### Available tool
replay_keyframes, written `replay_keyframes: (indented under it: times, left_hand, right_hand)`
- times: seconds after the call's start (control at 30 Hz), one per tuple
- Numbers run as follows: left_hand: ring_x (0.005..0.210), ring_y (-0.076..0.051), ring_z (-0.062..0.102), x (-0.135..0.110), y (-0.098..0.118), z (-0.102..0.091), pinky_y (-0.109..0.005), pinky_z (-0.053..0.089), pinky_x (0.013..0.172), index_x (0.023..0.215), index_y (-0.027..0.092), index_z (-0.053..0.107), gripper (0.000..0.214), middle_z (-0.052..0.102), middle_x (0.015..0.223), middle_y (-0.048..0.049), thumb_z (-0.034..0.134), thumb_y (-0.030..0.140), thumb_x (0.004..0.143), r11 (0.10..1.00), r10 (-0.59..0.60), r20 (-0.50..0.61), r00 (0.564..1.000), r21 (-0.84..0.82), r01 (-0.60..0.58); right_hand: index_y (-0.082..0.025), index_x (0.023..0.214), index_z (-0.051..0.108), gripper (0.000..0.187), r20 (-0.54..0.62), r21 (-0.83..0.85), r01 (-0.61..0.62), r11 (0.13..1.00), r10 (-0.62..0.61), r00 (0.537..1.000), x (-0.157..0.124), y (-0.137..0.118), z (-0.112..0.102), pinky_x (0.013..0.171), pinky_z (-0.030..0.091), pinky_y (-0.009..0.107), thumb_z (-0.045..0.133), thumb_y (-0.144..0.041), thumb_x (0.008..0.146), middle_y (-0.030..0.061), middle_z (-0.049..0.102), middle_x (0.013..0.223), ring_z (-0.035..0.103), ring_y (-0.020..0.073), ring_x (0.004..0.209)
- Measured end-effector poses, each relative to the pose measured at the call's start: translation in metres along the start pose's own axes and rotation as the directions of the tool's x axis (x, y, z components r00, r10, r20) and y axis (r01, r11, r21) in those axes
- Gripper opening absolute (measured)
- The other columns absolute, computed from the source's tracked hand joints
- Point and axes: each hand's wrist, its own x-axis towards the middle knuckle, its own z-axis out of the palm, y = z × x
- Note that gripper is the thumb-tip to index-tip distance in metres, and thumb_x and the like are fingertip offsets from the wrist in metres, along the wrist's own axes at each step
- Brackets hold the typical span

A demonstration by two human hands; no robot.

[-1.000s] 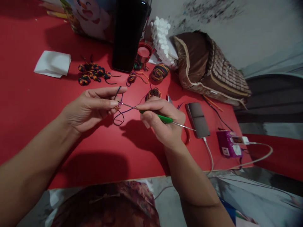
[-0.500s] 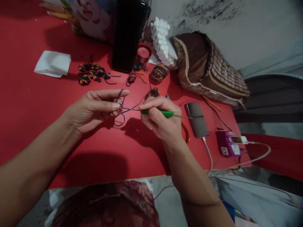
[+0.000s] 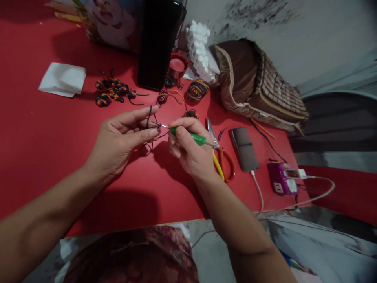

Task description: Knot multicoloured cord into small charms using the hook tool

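Note:
My left hand pinches a tiny multicoloured crochet piece between thumb and fingers, with dark yarn looped over the raised index finger. My right hand grips a green-handled crochet hook, and the hook's metal tip is in the piece. A loop of the yarn hangs down onto the red table. Both hands are held just above the table's middle.
Scissors with yellow and orange handles lie right of my right hand, beside a phone and a purple charger. Finished crochet bits, yarn balls, a white cloth, a black speaker and a brown bag stand behind.
My right hand has moved left and closer to the left hand, uncovering the scissors. The hook's handle tilted down to the right and the left index finger rose.

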Motion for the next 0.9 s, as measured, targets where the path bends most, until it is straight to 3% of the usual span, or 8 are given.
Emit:
replay_keyframes:
  times: [0.3, 0.5, 0.9]
  left_hand:
    - [0.064, -0.013, 0.068, -0.003, 0.001, -0.002, -0.025, 0.059, 0.059, 0.113, 0.027, 0.086, 0.045, 0.077, 0.082, -0.0007, 0.089, 0.007, 0.073, 0.997, 0.015, 0.033, 0.999, 0.077, -0.018]
    - [0.064, -0.013, 0.067, -0.005, 0.003, 0.000, -0.027, 0.060, 0.060, 0.113, 0.027, 0.085, 0.044, 0.078, 0.081, -0.0011, 0.091, 0.011, 0.072, 0.988, -0.007, 0.012, 1.000, 0.152, 0.005]
    - [0.069, -0.015, 0.066, -0.005, 0.004, 0.002, -0.031, 0.059, 0.073, 0.103, 0.023, 0.088, 0.036, 0.077, 0.081, -0.0020, 0.088, 0.005, 0.071, 0.897, 0.200, 0.079, 0.977, 0.387, -0.215]
  right_hand:
    - [-0.023, 0.095, 0.072, 0.028, -0.014, 0.099, -0.097, 0.990, 0.099, 0.995, 0.002, -0.004, 0.004, 0.041, 0.034, 0.019, 0.084, -0.046, 0.087, -0.0057, 0.058, 0.066, 0.043, 0.0061, 0.049]
    - [-0.021, 0.092, 0.073, 0.026, 0.006, 0.144, -0.142, 0.979, 0.143, 0.990, 0.002, -0.007, 0.002, 0.042, 0.032, 0.018, 0.081, -0.045, 0.090, -0.0053, 0.059, 0.063, 0.040, 0.0050, 0.046]
    - [-0.018, 0.082, 0.073, 0.023, 0.070, -0.097, -0.076, 0.992, 0.083, 0.994, 0.008, -0.016, -0.017, 0.040, 0.028, 0.019, 0.079, -0.039, 0.090, -0.0065, 0.054, 0.054, 0.039, 0.0057, 0.042]
